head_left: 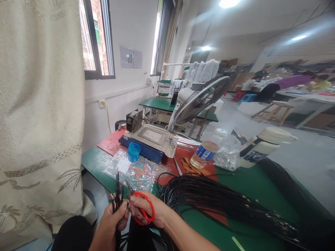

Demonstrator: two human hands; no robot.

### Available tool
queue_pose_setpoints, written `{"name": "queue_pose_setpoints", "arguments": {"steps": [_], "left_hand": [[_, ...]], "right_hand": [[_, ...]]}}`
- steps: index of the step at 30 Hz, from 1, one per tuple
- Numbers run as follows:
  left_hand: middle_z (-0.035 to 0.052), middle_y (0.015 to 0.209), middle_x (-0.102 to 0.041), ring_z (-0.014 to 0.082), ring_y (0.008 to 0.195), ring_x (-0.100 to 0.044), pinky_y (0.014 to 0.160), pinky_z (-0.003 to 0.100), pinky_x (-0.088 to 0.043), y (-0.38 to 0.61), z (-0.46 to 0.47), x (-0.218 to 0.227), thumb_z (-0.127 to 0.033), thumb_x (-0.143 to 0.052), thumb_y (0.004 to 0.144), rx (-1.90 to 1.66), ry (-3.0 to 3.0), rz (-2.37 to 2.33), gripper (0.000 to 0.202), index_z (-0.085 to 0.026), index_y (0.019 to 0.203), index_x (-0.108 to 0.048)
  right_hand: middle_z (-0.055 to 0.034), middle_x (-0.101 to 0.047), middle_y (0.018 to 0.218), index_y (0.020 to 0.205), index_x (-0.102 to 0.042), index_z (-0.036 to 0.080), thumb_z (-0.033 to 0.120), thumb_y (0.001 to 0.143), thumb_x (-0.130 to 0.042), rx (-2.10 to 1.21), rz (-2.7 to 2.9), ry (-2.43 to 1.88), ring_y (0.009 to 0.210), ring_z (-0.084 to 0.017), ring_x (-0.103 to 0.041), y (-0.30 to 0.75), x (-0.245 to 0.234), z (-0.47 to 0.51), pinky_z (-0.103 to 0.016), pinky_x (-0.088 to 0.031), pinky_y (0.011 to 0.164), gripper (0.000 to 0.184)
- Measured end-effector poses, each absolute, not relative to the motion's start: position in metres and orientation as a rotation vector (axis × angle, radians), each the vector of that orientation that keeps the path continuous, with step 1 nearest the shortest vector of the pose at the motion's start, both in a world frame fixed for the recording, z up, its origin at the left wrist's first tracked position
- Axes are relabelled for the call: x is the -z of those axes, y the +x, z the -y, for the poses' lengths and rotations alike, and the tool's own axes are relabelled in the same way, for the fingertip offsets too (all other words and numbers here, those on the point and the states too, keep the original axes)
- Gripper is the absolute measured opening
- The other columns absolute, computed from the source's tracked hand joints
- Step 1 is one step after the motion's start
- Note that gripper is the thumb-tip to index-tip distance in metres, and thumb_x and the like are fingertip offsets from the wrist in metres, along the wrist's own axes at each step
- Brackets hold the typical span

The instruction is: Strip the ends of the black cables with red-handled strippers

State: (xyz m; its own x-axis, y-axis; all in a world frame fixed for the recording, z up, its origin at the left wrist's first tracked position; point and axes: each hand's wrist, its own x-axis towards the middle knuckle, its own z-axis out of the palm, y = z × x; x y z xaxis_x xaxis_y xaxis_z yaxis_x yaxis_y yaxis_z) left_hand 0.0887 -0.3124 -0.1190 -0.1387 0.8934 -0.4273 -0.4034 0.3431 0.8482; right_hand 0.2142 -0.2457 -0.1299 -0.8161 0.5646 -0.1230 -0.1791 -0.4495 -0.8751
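My left hand [119, 217] is closed around a bunch of black cables [118, 188], their stripped ends pointing up with thin coloured wires showing. Close beside it, my right hand [146, 208] grips red-handled scissors [151, 213], with the dark blades angled up and to the left near the cable ends. The fingertips of both hands meet or nearly meet. Beyond them lies a clear plastic bag [150, 174] with small red and yellow pieces [140, 171] scattered on it. A large bundle of black cables [199, 191] stretches across the table to the right.
A blue machine with a metal top [153, 136] stands behind a blue cup [133, 152]. Right of it are a labelled bottle [204, 155] and a white jug [261, 148]. A fan [201, 101] leans over the green table's [243, 177] far edge. A curtain [42, 104] hangs at left.
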Motion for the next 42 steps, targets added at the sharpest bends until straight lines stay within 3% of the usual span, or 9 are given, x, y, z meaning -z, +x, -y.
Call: {"name": "queue_pose_setpoints", "arguments": {"steps": [6,11,15,21,23,28,30,36,42], "left_hand": [[-0.0070,0.040,-0.024,-0.0008,0.037,-0.019,0.044,0.018,-0.007,0.090,0.316,0.112,-0.056,-0.069,0.054,-1.224,0.591,-1.300,0.054,-0.011,0.054,-0.040],[-0.0055,0.044,-0.037,-0.0012,0.034,-0.022,0.042,0.017,-0.008,0.088,0.314,0.122,-0.058,-0.071,0.048,-1.256,0.567,-1.320,0.057,-0.010,0.068,-0.049],[-0.0065,0.037,-0.027,0.0001,0.035,-0.022,0.042,0.018,-0.010,0.085,0.313,0.127,-0.063,-0.067,0.051,-1.227,0.631,-1.365,0.057,-0.009,0.058,-0.047],[-0.0062,0.044,-0.028,0.0008,0.040,-0.023,0.045,0.018,-0.012,0.082,0.314,0.130,-0.060,-0.061,0.062,-1.212,0.693,-1.423,0.052,-0.010,0.063,-0.047],[-0.0064,0.045,-0.027,0.0007,0.041,-0.021,0.046,0.018,-0.011,0.082,0.313,0.132,-0.059,-0.059,0.065,-1.235,0.701,-1.442,0.051,-0.010,0.064,-0.046],[-0.0060,0.049,-0.029,0.0009,0.043,-0.023,0.045,0.018,-0.013,0.079,0.313,0.140,-0.058,-0.060,0.063,-1.253,0.664,-1.422,0.051,-0.010,0.067,-0.045],[-0.0064,0.050,-0.029,0.0010,0.044,-0.023,0.046,0.017,-0.014,0.077,0.314,0.141,-0.057,-0.061,0.064,-1.264,0.640,-1.430,0.049,-0.011,0.070,-0.044],[-0.0074,0.041,-0.025,0.0001,0.038,-0.020,0.043,0.017,-0.011,0.078,0.313,0.128,-0.062,-0.064,0.055,-1.232,0.609,-1.378,0.056,-0.010,0.058,-0.044],[-0.0080,0.034,-0.021,-0.0009,0.030,-0.016,0.038,0.017,-0.008,0.082,0.311,0.123,-0.063,-0.069,0.044,-1.152,0.568,-1.274,0.058,-0.012,0.048,-0.042]], "right_hand": [[0.0003,-0.042,0.039,0.061,-0.055,0.007,0.055,0.069,-0.060,-2.338,1.268,-0.661,0.032,-0.006,-0.036,0.212,0.132,0.245,-0.018,-0.025,0.032,0.050],[0.0010,-0.042,0.039,0.060,-0.055,0.007,0.051,0.067,-0.063,-2.214,1.210,-0.779,0.030,-0.006,-0.035,0.209,0.130,0.245,-0.017,-0.022,0.031,0.045],[0.0013,-0.040,0.039,0.060,-0.054,0.007,0.058,0.070,-0.058,-2.179,1.213,-0.711,0.031,-0.006,-0.035,0.208,0.129,0.246,-0.017,-0.022,0.032,0.052],[0.0011,-0.041,0.041,0.060,-0.052,0.009,0.061,0.067,-0.059,-2.108,1.318,-0.762,0.032,-0.006,-0.034,0.207,0.127,0.250,-0.018,-0.023,0.033,0.053],[0.0012,-0.041,0.044,0.061,-0.052,0.010,0.061,0.068,-0.058,-1.965,1.457,-0.834,0.035,-0.006,-0.034,0.208,0.129,0.250,-0.019,-0.023,0.036,0.052],[0.0006,-0.037,0.051,0.051,-0.042,0.009,0.045,0.072,-0.063,-1.140,1.933,-0.828,0.051,-0.005,-0.032,0.210,0.134,0.249,-0.019,-0.021,0.048,0.047],[0.0006,-0.037,0.051,0.049,-0.042,0.009,0.043,0.069,-0.066,-1.040,1.983,-0.817,0.052,-0.005,-0.032,0.210,0.136,0.248,-0.020,-0.021,0.049,0.046],[0.0007,-0.042,0.050,0.073,-0.061,0.008,0.055,0.069,-0.062,-1.806,1.493,-0.771,0.040,-0.006,-0.036,0.210,0.132,0.246,-0.018,-0.025,0.039,0.047],[-0.0003,-0.045,0.054,0.089,-0.065,0.007,0.050,0.073,-0.060,-1.943,1.270,-0.622,0.041,-0.005,-0.041,0.210,0.129,0.247,-0.016,-0.029,0.040,0.047]]}}
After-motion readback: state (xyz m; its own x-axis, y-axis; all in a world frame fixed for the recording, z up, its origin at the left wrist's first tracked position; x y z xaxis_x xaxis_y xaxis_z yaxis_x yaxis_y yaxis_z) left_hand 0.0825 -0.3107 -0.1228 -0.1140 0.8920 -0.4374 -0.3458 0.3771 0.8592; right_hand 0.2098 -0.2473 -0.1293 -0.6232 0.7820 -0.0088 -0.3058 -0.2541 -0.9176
